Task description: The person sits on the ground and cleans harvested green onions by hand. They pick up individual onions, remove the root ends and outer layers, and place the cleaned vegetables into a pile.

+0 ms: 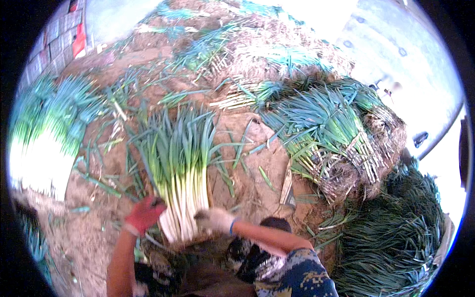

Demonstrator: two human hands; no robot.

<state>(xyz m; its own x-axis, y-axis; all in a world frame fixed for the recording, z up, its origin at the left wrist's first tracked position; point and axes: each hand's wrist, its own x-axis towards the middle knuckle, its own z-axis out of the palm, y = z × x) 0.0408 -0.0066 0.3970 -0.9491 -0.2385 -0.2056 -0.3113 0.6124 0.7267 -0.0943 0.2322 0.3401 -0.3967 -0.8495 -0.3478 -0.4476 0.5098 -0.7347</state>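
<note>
Leek bundle (185,190) above littered brown floor (91,232) with heaped leeks (326,121) beyond, long axis pointing leaf-first away from flanking left hand (145,216) and right hand (215,219), grips indeterminable.

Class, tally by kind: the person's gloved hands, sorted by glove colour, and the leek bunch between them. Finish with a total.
Red-gloved left hand: 1
Pale-gloved right hand: 1
Leek bunch between them: 1
Total: 3

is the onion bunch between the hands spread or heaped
Spread: in the onion bunch, pale stalks lie side by side between left hand and right hand, green leaves fanning apart.
</note>
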